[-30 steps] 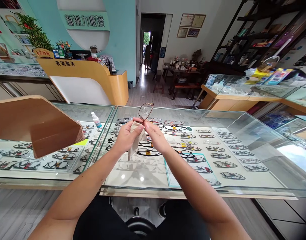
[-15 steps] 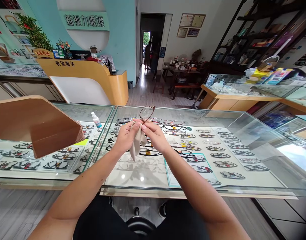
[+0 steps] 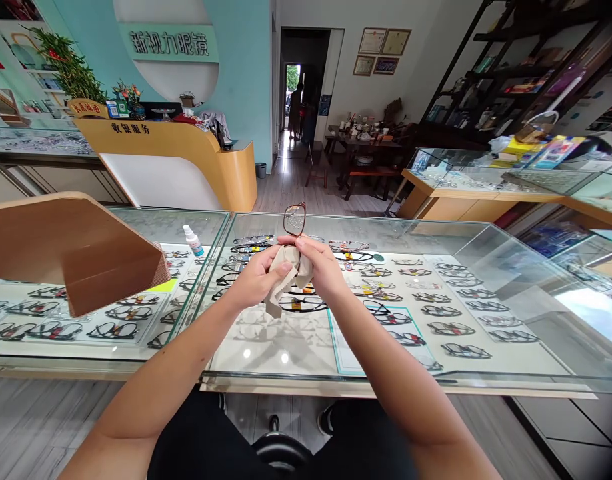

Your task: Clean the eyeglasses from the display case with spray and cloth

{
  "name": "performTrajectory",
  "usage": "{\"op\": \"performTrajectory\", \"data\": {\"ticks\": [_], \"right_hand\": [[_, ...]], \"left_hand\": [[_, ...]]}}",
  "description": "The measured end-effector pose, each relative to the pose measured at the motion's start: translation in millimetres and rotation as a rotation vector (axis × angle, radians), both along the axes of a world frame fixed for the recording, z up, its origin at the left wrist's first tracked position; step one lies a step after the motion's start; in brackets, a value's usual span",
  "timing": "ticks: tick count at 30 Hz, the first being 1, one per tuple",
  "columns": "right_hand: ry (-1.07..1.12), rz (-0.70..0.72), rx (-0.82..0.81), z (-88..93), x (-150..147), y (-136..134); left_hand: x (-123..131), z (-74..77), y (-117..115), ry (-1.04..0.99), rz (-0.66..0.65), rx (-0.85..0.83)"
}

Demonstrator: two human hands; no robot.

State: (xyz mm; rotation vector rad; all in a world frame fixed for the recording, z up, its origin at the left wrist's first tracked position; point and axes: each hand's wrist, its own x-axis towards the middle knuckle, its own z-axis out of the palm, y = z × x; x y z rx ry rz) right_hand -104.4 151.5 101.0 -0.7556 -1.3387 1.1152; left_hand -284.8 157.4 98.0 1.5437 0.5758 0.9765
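- Left hand [image 3: 256,279]: thumb and fingers pinching a beige fabric cloth [image 3: 282,287]
- Right hand [image 3: 326,268]: fingers closed on brown-rimmed eyeglasses [image 3: 295,220], one lens upright above the fingertips
- Beneath the fingers: clear glass display case [image 3: 296,363] holding rows of thin-rimmed spectacle frames [image 3: 451,330]
- Left of them: white plastic spray bottle [image 3: 193,241], label too small to read
- Beyond, to their left: pale green wall sign [image 3: 169,43] "新视力眼镜"; curved yellow wooden counter [image 3: 173,137] lettered "收银服务"

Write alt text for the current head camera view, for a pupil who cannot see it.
A person's left hand and right hand hold brown-rimmed glasses and a beige cloth above a glass display case containing rows of eyewear. A white bottle is farther left.
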Motion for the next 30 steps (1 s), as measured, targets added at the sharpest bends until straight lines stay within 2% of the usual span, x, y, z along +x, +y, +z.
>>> {"op": "performTrajectory", "data": {"ticks": [4, 11, 15, 18, 25, 30], "right_hand": [[-0.013, 0.003, -0.008, -1.4, 0, 0], [-0.145, 0.026, 0.077, 0.7, -10, -8], [-0.191, 0.018, 0.168, 3.8, -16, -11], [-0.212, 0.006, 0.161, 4.3, -17, -11], [-0.115, -0.012, 0.129, 1.0, -18, -10], [-0.094, -0.044, 0.080, 1.9, -12, -8]], "left_hand": [[1, -1.1, -1, 0.002, 0.071, 0.036], [5, -5.9, -3, -0.044, 0.293, 0.067], [7, -7.3, -2, -0.087, 0.354, 0.095], [7, -7.8, -1, -0.061, 0.384, 0.126], [7, -16.1, 1, -0.089, 0.354, 0.109], [5, -11.4, 1, -0.078, 0.213, 0.079]]}}
